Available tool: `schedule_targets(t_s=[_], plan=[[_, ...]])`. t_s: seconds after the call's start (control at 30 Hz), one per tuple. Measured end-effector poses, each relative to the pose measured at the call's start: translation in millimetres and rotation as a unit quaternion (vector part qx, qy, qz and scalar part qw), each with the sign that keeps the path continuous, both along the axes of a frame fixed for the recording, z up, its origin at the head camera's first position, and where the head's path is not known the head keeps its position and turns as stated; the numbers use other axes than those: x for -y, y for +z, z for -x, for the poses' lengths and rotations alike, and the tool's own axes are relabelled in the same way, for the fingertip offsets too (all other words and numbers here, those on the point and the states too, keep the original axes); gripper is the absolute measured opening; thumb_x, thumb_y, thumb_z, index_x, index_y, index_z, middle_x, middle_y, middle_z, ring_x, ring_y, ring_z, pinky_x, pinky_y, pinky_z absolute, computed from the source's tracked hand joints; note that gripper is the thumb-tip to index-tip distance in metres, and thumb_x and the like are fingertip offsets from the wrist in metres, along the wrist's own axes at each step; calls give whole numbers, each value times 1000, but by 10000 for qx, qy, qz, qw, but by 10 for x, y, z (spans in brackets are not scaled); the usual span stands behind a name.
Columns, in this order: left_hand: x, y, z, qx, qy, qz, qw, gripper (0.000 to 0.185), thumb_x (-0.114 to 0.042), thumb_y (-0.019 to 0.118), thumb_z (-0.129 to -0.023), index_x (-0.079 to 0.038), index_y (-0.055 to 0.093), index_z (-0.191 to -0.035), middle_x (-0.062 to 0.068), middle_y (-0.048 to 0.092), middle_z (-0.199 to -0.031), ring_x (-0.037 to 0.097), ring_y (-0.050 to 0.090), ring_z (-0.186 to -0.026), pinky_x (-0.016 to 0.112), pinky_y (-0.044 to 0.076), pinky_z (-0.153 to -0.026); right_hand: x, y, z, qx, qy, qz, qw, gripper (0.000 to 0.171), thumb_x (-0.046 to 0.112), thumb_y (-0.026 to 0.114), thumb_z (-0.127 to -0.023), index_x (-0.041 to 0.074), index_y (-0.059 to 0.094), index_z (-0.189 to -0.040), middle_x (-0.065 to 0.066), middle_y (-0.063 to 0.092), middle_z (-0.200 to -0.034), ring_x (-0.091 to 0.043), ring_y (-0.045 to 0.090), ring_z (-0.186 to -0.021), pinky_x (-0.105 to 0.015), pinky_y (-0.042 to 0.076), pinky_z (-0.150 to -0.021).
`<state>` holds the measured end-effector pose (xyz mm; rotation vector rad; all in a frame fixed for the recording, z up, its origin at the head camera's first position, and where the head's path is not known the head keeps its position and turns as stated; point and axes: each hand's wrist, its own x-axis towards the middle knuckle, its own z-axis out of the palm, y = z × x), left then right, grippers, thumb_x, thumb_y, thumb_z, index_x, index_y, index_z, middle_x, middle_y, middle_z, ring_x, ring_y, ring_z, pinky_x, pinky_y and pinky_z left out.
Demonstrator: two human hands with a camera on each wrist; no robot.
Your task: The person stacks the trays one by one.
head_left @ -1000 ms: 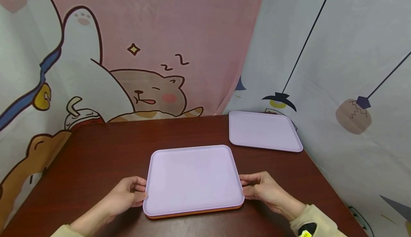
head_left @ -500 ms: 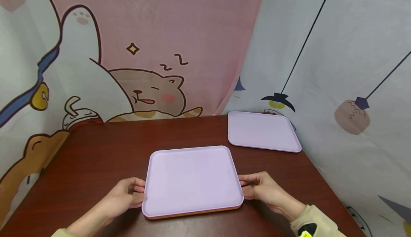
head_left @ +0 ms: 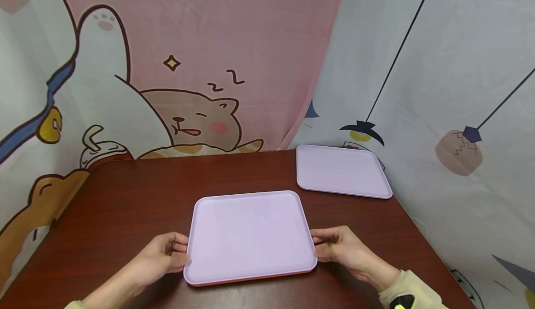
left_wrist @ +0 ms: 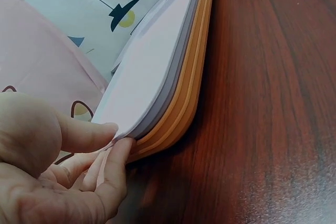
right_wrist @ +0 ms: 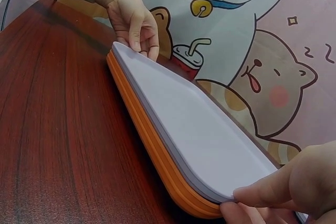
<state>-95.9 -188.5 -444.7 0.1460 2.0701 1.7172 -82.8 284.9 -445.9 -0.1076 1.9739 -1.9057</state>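
Observation:
A lavender rectangular tray with rounded corners tops a stack on the table, in front of me. Beneath it, the wrist views show a second lavender rim and several orange trays. My left hand pinches the lavender rim at the left side, thumb on top and fingertips tucked under the lavender edge. On the opposite side my right hand pinches the rim likewise, its thumb over the edge. A thin dark line separates the lavender edge from the orange ones near the corners.
Another lavender tray lies at the table's back right corner. The dark red-brown table meets a printed cartoon cloth at the back and sides. At lower right, a dark cord shows beyond the table's edge.
Both hands keep their grip on the lavender rim. The tray and the left hand sit very slightly farther left in the head view, and the background has shifted a little too.

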Motion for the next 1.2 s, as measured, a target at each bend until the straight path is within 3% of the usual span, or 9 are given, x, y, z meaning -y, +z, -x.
schedule_targets(t_s=[0.6, 0.87, 1.03, 1.2], plan=[[48, 3, 72, 168, -223, -241, 9993, 47, 9, 74, -89, 19, 49, -128, 20, 58, -112, 28, 61, -100, 42, 62, -85, -23, -57, 16, 54, -119, 4, 9999, 63, -7, 74, -89, -24, 47, -142, -15, 69, -111, -15, 71, -92, -30, 61, -76], [49, 78, 222, 102, -205, -124, 9997, 52, 7, 72, -92, 20, 46, -135, 22, 59, -116, 28, 63, -102, 43, 62, -84, -91, 17, 54, 79, -98, -14, 9999, 59, -4, 73, -92, -22, 48, -142, -21, 66, -118, -17, 70, -92, -37, 63, -82], [-59, 180, 322, -16, -227, -50, 9997, 56, 3, 74, -93, 17, 46, -140, 24, 58, -120, 30, 64, -104, 44, 62, -85, -193, 104, 126, 52, -221, -137, 9996, 58, -2, 73, -94, -21, 49, -143, -27, 63, -125, -25, 71, -98, -40, 62, -86], [-294, 276, 428, -134, -388, -31, 9992, 53, 2, 74, -93, 16, 51, -138, 24, 60, -118, 31, 66, -101, 45, 62, -86, -324, 194, 227, -122, -283, -165, 9994, 58, -2, 72, -95, -22, 47, -143, -28, 62, -128, -30, 71, -104, -42, 62, -88]])
